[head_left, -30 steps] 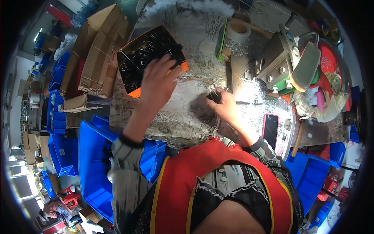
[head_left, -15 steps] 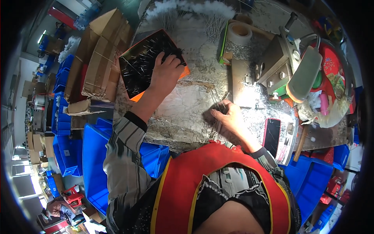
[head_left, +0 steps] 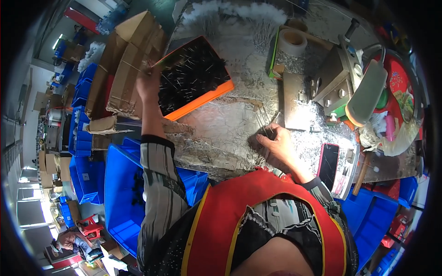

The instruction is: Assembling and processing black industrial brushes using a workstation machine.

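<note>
My left hand (head_left: 148, 86) is at the left side of an orange box (head_left: 200, 102), between it and a cardboard carton. Its fingers are partly smeared, and I cannot tell whether they grip the box's edge. Inside the box lies a heap of black pieces (head_left: 193, 69) with thin pale pins or wires sticking out among them. Over the worn tabletop (head_left: 216, 133), my right hand (head_left: 280, 141) is closed in a pinch. Several thin, straight wire-like pieces (head_left: 263, 117) stick up from its fingers, away from me.
Metal machinery (head_left: 334, 76) with a grey-green lamp head (head_left: 368, 94) stands at the right. A tape roll (head_left: 293, 42) sits in a green-edged tray behind. A phone (head_left: 328, 163) lies right of my right hand. Blue bins (head_left: 120, 198) flank me; a cardboard carton (head_left: 131, 69) stands left. White fluffy-tipped stems (head_left: 207, 20) lie at the back.
My left hand has left the black pieces in the orange box and moved left to the box's side. The right hand keeps its pinch on the wires. The whole view has shifted slightly.
</note>
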A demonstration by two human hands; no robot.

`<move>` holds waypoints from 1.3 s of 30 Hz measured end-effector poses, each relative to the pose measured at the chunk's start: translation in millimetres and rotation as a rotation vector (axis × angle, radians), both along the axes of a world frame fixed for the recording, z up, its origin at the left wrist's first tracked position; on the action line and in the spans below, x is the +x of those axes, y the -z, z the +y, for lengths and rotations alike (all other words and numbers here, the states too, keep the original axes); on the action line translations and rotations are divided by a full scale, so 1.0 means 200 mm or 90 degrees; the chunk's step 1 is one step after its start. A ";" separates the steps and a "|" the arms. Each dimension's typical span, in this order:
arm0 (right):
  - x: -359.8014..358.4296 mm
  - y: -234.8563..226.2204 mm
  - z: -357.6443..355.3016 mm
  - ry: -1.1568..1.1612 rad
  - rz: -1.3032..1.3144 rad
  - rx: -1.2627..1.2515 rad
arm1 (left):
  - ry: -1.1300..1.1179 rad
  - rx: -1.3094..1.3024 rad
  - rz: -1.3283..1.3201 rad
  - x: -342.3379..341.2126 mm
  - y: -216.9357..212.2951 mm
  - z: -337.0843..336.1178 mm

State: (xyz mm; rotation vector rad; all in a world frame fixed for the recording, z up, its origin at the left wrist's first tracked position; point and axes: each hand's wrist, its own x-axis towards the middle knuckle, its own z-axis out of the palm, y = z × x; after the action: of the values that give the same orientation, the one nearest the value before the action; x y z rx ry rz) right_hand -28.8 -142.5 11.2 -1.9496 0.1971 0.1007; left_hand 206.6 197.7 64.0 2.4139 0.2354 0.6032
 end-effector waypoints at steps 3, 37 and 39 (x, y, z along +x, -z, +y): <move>-0.01 0.03 0.00 0.002 0.006 0.055 | 0.025 0.144 0.056 0.03 0.13 -0.01; -0.09 0.07 -0.02 0.036 0.011 0.102 | 0.433 0.260 0.406 0.34 -0.09 -0.13; -0.09 0.06 -0.02 0.028 -0.015 0.095 | 0.419 0.105 0.368 0.31 -0.04 -0.09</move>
State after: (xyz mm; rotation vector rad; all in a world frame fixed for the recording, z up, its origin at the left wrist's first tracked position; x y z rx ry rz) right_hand -46.6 -146.1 -0.6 -1.7960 0.2110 0.0607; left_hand 267.7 180.7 73.0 2.5584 -0.3823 -0.3882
